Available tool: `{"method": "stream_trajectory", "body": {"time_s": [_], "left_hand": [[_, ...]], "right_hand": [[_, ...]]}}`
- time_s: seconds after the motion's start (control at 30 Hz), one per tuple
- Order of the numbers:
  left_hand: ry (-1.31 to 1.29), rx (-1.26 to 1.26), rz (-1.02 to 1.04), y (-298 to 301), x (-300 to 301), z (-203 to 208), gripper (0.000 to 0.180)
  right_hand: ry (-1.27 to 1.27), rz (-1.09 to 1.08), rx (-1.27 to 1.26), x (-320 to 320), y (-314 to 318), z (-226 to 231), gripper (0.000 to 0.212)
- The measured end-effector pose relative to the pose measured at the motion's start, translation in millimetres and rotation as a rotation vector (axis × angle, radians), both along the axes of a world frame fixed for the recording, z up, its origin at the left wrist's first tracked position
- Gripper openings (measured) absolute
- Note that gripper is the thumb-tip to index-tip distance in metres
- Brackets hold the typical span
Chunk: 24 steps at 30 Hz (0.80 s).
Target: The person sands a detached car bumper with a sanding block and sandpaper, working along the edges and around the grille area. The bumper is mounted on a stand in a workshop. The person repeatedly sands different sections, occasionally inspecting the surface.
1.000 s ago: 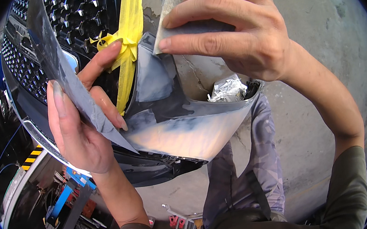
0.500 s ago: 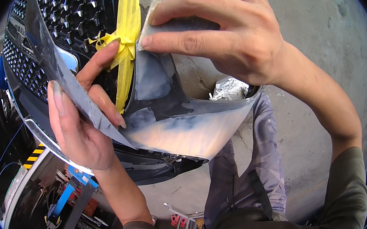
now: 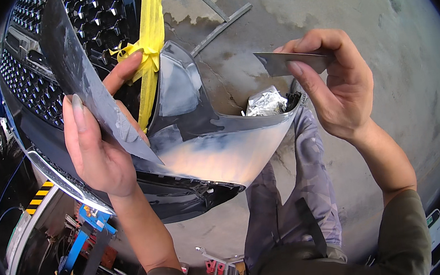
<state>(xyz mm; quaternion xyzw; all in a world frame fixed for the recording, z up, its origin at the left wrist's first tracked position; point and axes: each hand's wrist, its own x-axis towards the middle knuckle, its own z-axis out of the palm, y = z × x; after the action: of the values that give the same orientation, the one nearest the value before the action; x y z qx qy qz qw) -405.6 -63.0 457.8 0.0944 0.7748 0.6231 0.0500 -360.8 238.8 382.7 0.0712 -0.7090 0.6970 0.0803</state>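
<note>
My left hand (image 3: 104, 161) grips a long, dark, thin sheet (image 3: 85, 71), its lower part smeared with grey paste. The sheet passes between the thumb and the other fingers, and stands up slanted before a car bumper (image 3: 222, 156). One fingertip overlaps the yellow masking tape (image 3: 147, 64); whether it touches, I cannot tell. Pinched in my right hand (image 3: 342, 88) is a flat, thin grey putty spreader (image 3: 282, 64), held in the air right of the bumper. Pale sanded patches and grey-white filler cover the bumper's corner and its upright tip (image 3: 179, 85).
A black grille (image 3: 99, 26) lies at the far left. Crumpled foil (image 3: 266, 102) sits behind the bumper corner. Metal bars (image 3: 221, 28) rest on the damp concrete floor (image 3: 381, 27). A blue stand (image 3: 75, 249) is at the lower left. My legs (image 3: 313, 197) are close below the bumper.
My right hand has come off the bumper's upright tip, moving right and nearer, with the spreader now turned edge-on. My left hand still holds the sheet, almost in place.
</note>
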Motion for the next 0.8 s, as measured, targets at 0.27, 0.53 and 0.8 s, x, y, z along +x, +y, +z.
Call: {"method": "stream_trajectory", "body": {"time_s": [0.27,0.53,0.8], "left_hand": [[0.059,0.024,0.05,1,29,7,0.044],[-0.489,0.545,0.344,120,152,47,0.037],[-0.644,0.832,0.443,191,231,107,0.042]], "right_hand": [[-0.559,0.036,-0.249,72,36,7,0.019],[0.06,0.165,0.124,118,60,74,0.041],[0.407,0.498,0.32,135,97,152,0.051]]}}
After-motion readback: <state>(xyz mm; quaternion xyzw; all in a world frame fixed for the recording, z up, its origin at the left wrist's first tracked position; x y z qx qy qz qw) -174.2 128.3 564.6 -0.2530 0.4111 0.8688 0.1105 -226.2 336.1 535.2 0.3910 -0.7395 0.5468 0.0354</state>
